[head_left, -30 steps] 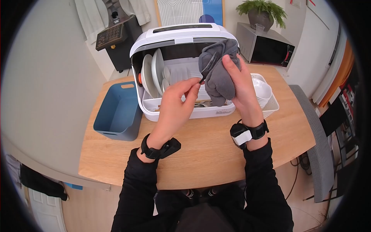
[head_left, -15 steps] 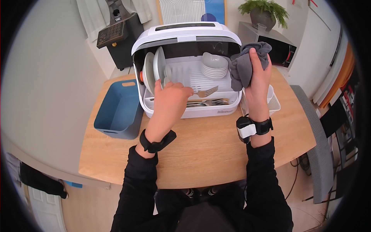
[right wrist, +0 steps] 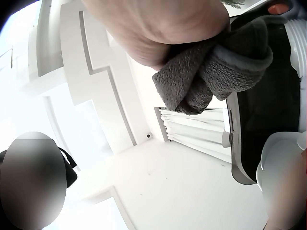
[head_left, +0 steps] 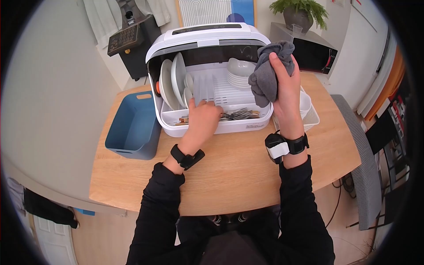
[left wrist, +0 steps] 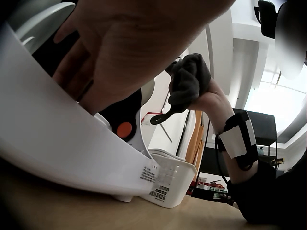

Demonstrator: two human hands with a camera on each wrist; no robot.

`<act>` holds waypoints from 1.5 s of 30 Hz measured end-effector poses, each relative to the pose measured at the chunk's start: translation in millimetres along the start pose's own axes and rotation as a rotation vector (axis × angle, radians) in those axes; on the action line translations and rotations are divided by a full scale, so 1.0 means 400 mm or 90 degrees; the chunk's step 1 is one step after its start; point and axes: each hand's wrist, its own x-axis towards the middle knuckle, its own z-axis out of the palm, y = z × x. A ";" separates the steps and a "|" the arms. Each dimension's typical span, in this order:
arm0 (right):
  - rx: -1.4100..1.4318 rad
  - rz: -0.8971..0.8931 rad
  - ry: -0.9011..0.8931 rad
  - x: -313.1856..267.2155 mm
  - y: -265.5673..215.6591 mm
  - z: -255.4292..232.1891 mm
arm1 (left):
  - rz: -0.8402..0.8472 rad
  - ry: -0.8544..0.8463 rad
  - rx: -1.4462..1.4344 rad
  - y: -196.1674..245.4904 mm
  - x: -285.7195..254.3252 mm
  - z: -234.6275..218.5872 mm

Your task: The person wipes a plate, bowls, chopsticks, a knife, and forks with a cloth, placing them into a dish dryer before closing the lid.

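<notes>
My right hand [head_left: 288,95] holds a bunched grey cloth [head_left: 266,79] up at the right side of a white dish cabinet [head_left: 221,128] with its lid raised. In the left wrist view a small loop hangs from the cloth [left wrist: 191,79]. My left hand [head_left: 204,120] reaches down into the cabinet's front cutlery tray, its fingertips hidden behind the front wall; I cannot tell whether they grip anything. Several forks and other cutlery [head_left: 242,115] lie beside it in that tray. Behind, white plates [head_left: 178,77] stand on edge at the left, and stacked white bowls [head_left: 240,73] sit at the right.
A blue bin [head_left: 132,128] stands left of the cabinet on the wooden table [head_left: 229,176]. To the right is a white basket [head_left: 312,118] with white bowls inside, partly behind my right arm. A microwave [head_left: 309,53] with a potted plant [head_left: 298,15] on it stands behind.
My right hand moved the cloth rightward away from my left hand, then slightly back left. My left hand, which held a fork half a second ago, has lowered into the cutlery tray.
</notes>
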 end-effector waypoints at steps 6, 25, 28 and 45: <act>0.012 0.038 -0.020 0.004 0.003 -0.011 | -0.010 -0.007 -0.032 0.005 0.001 0.010; -0.009 0.050 -0.036 0.002 0.008 -0.011 | 0.004 0.002 -0.175 -0.003 0.005 0.026; -0.015 0.057 -0.026 0.002 0.007 -0.012 | 0.003 0.009 -0.147 -0.001 0.009 0.028; -0.017 0.047 -0.034 -0.009 0.004 0.001 | -0.054 -0.031 -0.305 0.004 0.013 0.020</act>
